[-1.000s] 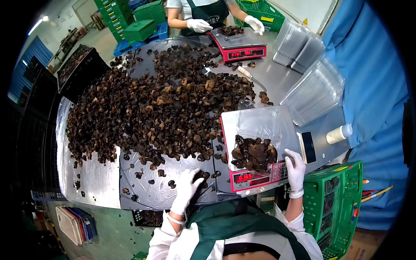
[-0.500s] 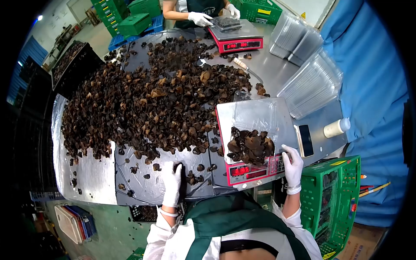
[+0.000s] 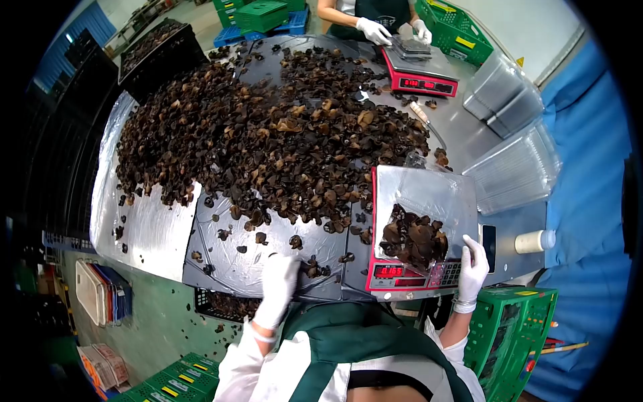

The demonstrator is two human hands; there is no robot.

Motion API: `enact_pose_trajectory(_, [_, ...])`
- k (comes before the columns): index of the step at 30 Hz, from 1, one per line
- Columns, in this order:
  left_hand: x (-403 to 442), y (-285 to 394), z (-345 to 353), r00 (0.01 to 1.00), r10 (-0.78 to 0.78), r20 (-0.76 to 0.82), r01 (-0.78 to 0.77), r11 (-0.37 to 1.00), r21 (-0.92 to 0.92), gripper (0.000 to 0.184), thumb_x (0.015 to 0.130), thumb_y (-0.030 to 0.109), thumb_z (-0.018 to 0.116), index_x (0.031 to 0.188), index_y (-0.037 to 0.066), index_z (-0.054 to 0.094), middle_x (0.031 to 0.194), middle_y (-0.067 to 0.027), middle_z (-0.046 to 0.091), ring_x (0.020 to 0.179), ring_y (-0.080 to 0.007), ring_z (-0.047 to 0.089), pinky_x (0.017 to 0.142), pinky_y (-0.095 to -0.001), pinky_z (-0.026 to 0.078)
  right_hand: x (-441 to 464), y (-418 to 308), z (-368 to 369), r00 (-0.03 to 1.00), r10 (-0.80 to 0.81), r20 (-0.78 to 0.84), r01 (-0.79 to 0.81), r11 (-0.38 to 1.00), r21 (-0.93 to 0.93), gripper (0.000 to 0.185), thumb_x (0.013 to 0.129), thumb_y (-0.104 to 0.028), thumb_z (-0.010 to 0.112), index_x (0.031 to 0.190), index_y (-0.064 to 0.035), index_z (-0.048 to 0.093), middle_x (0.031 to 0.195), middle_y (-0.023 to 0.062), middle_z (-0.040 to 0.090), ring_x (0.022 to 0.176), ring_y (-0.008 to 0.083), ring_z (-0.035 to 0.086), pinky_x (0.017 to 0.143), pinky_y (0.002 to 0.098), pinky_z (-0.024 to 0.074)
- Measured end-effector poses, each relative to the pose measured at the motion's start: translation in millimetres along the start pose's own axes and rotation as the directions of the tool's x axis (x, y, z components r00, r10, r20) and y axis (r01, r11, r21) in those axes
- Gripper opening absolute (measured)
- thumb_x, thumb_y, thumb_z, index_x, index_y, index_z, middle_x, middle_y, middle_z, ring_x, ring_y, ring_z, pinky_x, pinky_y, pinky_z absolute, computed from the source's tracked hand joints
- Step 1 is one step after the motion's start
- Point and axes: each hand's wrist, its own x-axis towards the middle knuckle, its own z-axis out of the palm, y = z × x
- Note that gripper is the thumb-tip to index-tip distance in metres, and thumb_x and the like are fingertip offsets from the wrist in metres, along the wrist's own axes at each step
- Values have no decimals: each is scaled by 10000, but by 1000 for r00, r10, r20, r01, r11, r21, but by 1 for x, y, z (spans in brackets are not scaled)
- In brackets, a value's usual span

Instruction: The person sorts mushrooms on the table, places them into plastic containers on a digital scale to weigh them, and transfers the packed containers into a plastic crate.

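Observation:
My left hand, in a white glove, is over the near edge of the table and smeared by motion; its fingers cannot be made out. Just right of it lie a few loose dark wood ear mushrooms. My right hand, also gloved, is at the right front corner of a red scale, beside its keypad, fingers extended and holding nothing. On the scale's plate, wood ear mushrooms sit heaped in a clear plastic container whose outline is hard to see. The display reads 0.165.
A large pile of wood ear mushrooms covers the table's far side. Clear plastic trays, a phone, a white bottle and a curved knife lie rightward. A co-worker's gloved hand is by another scale. Green crate stands below.
The camera view has turned, so the table appears shifted right and up. My left hand has drawn back toward my body. My right hand remains beside the scale's keypad.

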Motion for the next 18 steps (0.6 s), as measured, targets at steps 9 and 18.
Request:
enact_pose_trajectory(9, [-50, -55, -67, 939, -279, -200, 325, 910, 256, 232, 766, 131, 690, 986, 66, 653, 913, -115, 625, 897, -309, 590, 800, -389, 476, 18, 17, 2, 999, -31, -26, 31, 999, 11, 217, 908, -49, 550, 1086, 17, 655, 1085, 126, 663, 1025, 246, 618, 948, 344, 441])
enact_pose_trajectory(18, [24, -31, 42, 994, -37, 105, 33, 999, 39, 318, 766, 175, 696, 1060, 82, 617, 978, -136, 575, 904, -318, 572, 769, -409, 487, 24, -13, 7, 996, -82, 40, 85, 995, -58, 228, 881, -30, 551, 1080, 0, 659, 1077, 130, 674, 1042, 273, 615, 1057, 399, 373])
